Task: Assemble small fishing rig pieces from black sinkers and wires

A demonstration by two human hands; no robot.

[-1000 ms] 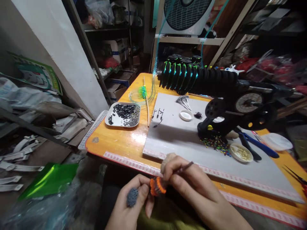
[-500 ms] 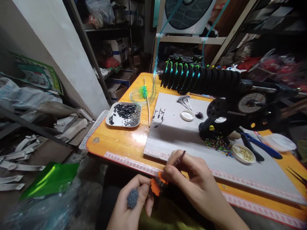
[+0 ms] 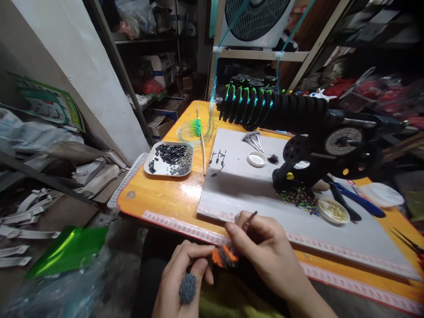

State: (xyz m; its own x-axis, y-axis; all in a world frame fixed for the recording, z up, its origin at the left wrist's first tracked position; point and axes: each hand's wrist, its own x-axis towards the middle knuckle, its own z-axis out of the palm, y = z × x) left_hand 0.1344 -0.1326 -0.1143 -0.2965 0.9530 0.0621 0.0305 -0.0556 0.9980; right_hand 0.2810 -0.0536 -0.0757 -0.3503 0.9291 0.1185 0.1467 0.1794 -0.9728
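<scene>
Now the orange-and-dark frilled piece point(image 3: 225, 257) swings round, down between the hands in front of the table point(image 3: 159, 192); half a second ago one orange face showed broad, and now its bands run slantwise, which suggests a turn in the fingers rather than anything added. One such piece, two hands on it or close by: at nine o'clock the left hand point(image 3: 172, 274) has stretched its index finger to the piece's near end, and it grips one blue-grey beaded ball point(image 3: 188, 287) towards eight. Across at three, the right hand point(image 3: 265, 247) grasps one thin dark-brown stick point(image 3: 251, 218), its tip poking out at one o'clock; whether stick and piece join, I can't tell, the fingers cover it. Out to eleven, one white tray point(image 3: 160, 170) of black tubes point(image 3: 174, 154), too many to count! Just left of twelve, one pale rod point(image 3: 203, 157) with one green tuft point(image 3: 196, 127); just past twelve, one bunch of grey-headed stems point(image 3: 253, 140). Two round dishes make the tally: a white dish point(image 3: 256, 165) before one o'clock and a gold-filled dish point(image 3: 333, 221) at two, with one blue-and-black-handled tool point(image 3: 364, 205) beyond it. And towering towards one, a single black ribbed machine point(image 3: 294, 110).
</scene>
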